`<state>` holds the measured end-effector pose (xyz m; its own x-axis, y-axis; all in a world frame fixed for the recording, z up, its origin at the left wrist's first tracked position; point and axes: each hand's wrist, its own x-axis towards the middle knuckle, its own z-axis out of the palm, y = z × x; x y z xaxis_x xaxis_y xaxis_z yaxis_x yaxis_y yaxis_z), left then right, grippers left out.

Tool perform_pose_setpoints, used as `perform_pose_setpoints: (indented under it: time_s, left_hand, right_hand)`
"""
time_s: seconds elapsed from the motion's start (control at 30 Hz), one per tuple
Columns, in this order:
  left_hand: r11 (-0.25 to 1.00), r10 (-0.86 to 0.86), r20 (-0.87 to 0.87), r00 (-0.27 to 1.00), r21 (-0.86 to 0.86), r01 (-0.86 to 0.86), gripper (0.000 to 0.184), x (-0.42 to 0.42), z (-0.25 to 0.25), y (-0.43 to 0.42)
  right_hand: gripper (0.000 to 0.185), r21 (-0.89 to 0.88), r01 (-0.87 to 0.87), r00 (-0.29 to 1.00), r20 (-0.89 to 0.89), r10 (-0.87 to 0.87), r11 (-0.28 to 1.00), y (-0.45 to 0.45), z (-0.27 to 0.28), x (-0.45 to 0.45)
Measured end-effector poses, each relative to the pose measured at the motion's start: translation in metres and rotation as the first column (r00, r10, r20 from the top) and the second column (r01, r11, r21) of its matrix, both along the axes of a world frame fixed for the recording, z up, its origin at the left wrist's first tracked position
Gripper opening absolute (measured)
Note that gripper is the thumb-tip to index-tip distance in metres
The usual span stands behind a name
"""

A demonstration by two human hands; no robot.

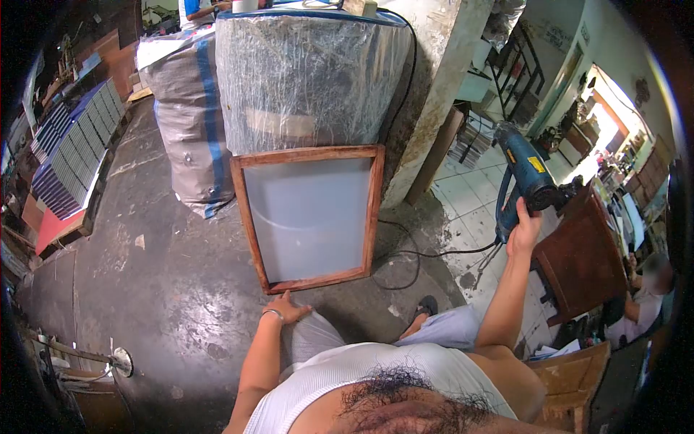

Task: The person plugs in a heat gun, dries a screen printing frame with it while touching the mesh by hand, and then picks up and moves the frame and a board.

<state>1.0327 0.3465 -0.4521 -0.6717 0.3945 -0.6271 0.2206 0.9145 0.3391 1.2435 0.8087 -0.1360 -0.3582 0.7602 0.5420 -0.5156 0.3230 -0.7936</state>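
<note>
My right hand [524,230] is raised at the right, wrapped around the handle of a teal heat gun [528,173] with a yellow label. Its nozzle end points up and away, and a black cord hangs from the handle. A screen printing frame [311,217], pale mesh in a reddish-brown wooden border, leans upright in front of me against a plastic-wrapped drum. By the frame's lower left corner is my left hand [288,309], fingers stretched out and thumb apart, holding nothing. Its fingertips are close to the bottom bar; I cannot tell whether they touch.
Behind the frame stand the wrapped drum [311,79] and a stuffed grey sack [184,123]. The cord [441,254] loops across the floor. Stacked books [79,152] line the left. A wooden cabinet [585,253] and a seated person [643,304] are at right.
</note>
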Motion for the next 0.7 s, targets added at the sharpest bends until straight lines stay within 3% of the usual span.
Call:
perform_pose_setpoints:
  time_s: [0.07,0.17,0.27,0.37,0.4,0.47,0.5,0.53,0.57,0.63,0.7]
  left_hand:
    - [1.000,-0.004,0.007,1.000,0.002,0.004,0.119,-0.001,0.000,0.003]
    - [1.000,-0.007,0.004,1.000,0.013,0.006,0.119,0.001,0.002,0.004]
    - [1.000,-0.010,0.018,1.000,0.029,0.009,0.120,-0.001,0.003,0.006]
    - [0.974,-0.080,-0.055,0.995,0.207,0.090,0.110,-0.011,-0.027,0.006]
    - [0.945,-0.090,-0.051,0.995,0.310,0.102,0.104,-0.007,-0.004,0.014]
    - [0.847,-0.093,0.000,0.996,0.526,0.079,0.096,-0.001,0.066,0.049]
    - [0.773,-0.096,0.054,0.994,0.633,0.040,0.094,0.000,0.090,0.072]
    - [0.609,-0.168,0.208,0.964,0.790,-0.064,0.101,-0.004,0.103,0.100]
    - [0.519,-0.249,0.345,0.905,0.837,-0.176,0.103,0.002,0.151,0.119]
    - [0.422,-0.402,0.456,0.794,0.862,-0.282,0.106,0.004,0.198,0.159]
    - [0.463,-0.455,0.507,0.732,0.837,-0.292,0.111,0.012,0.242,0.185]
  right_hand:
    - [0.034,0.034,0.036,0.999,-0.023,-0.035,0.999,-0.003,0.002,-0.002]
    - [0.034,-0.014,-0.061,0.998,-0.007,0.061,0.998,-0.003,0.000,0.004]
    - [0.045,0.030,0.098,0.994,0.045,-0.099,0.995,0.000,-0.013,0.007]
    - [0.053,0.116,0.108,0.963,0.233,-0.133,0.987,-0.007,-0.026,0.015]
    - [0.053,0.122,0.148,0.947,0.268,-0.177,0.981,-0.013,-0.032,0.015]
    - [0.053,0.271,0.027,0.937,0.329,-0.119,0.962,-0.026,-0.039,0.015]
    - [0.053,0.337,-0.038,0.925,0.368,-0.094,0.941,-0.034,-0.044,0.017]
    - [0.054,0.309,-0.055,0.927,0.369,-0.066,0.949,-0.043,-0.052,0.016]
    - [0.054,0.342,-0.079,0.899,0.430,-0.081,0.936,-0.057,-0.052,0.014]
    - [0.055,0.410,-0.131,0.832,0.540,-0.124,0.903,-0.086,-0.043,0.013]
    - [0.055,0.421,-0.216,0.807,0.585,-0.082,0.881,-0.103,-0.042,0.011]
